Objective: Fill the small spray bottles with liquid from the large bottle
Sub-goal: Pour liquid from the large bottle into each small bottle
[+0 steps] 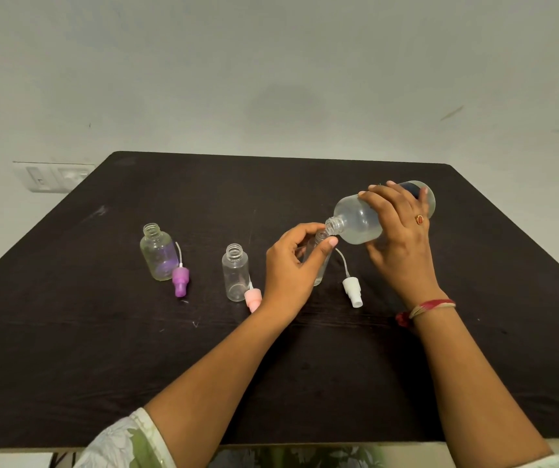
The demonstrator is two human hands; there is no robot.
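While the right grip clutches the big bottle tipped mouth-to-mouth over the small bottle that the left grip steadies on the desk, those narrow necks look easy to miss, so any wobble probably slops liquid onto it.

So the right hand grips the large bottle tipped over, neck pointing down-left, its mouth right at the mouth of a small clear bottle that the left hand holds upright on the dark table. Can't really make out a stream, too blurry there. A white spray cap lies just right of that bottle. Further left stand two more open bottles: the middle bottle with a pink spray cap lying against its base, and the far-left bottle with a purple spray cap beside it.
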